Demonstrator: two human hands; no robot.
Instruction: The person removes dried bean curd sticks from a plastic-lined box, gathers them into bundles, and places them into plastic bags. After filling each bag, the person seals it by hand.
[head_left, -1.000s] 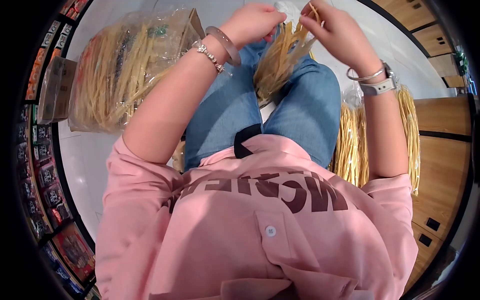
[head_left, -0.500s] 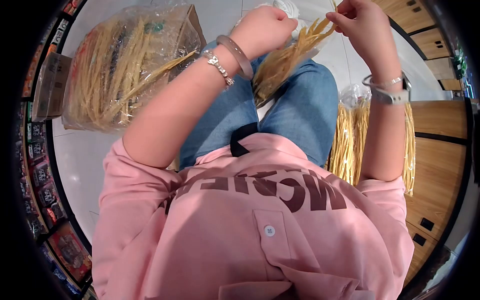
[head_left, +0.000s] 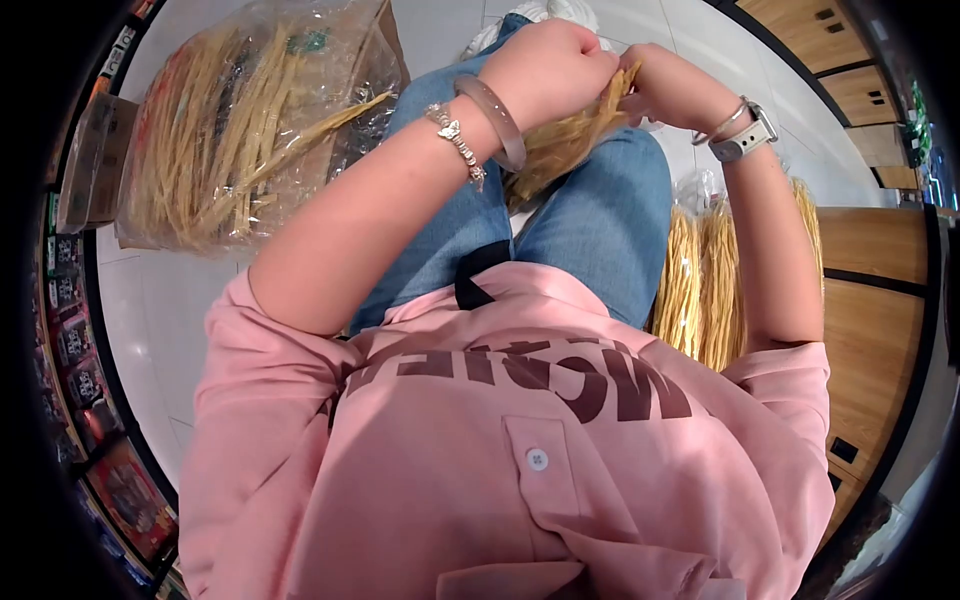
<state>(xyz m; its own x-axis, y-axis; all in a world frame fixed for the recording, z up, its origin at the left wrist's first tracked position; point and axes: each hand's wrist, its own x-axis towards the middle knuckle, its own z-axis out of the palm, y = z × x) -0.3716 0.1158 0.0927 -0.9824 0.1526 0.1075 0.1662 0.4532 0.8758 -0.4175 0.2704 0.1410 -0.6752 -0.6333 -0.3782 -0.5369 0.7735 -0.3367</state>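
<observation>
Both hands close together up top, left hand (head_left: pixel 555 65) fisted round the bundle of dried yellow strips (head_left: pixel 556 160) above the knees (head_left: pixel 610 200), right hand (head_left: pixel 668 88) pinching its upper end; risk: the lower ends hang loose and splayed, so brittle strips could snap or slip to the floor (head_left: pixel 180 300).

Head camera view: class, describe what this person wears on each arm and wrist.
Loose pink sleeves end near the elbows. The left wrist carries a smooth translucent grey bangle and a silver chain bracelet with small charms. The right wrist has a white-strapped watch beside a thin silver bangle. The left hand and right hand are ungloved.
</observation>
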